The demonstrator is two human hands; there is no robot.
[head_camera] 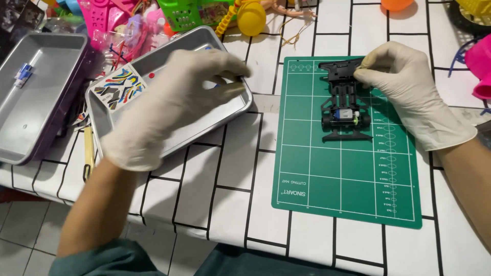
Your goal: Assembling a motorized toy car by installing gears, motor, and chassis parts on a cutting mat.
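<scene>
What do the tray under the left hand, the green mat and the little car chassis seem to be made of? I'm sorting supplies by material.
Tray: apparently metal, with a dull silver brushed sheen and a rolled rim. Green mat: likely matte vinyl or rubber; flat, printed with a white grid. Car chassis: black moulded plastic, seemingly, with a small silvery motor.

Your view: bright, even, diffuse light from above, colours saturated. Shadows soft and short; faint one under your left hand [169, 105] on metal tray [153, 138]. Mild sheen on tray walls and second tray [36, 102], no harsh glare. Left hand motion-blurred at fingertips; your right hand [409, 92] and green cutting mat [348, 179] sharp. Grid lines bow slightly near frame edges. Toy clutter at top edge soft.
</scene>
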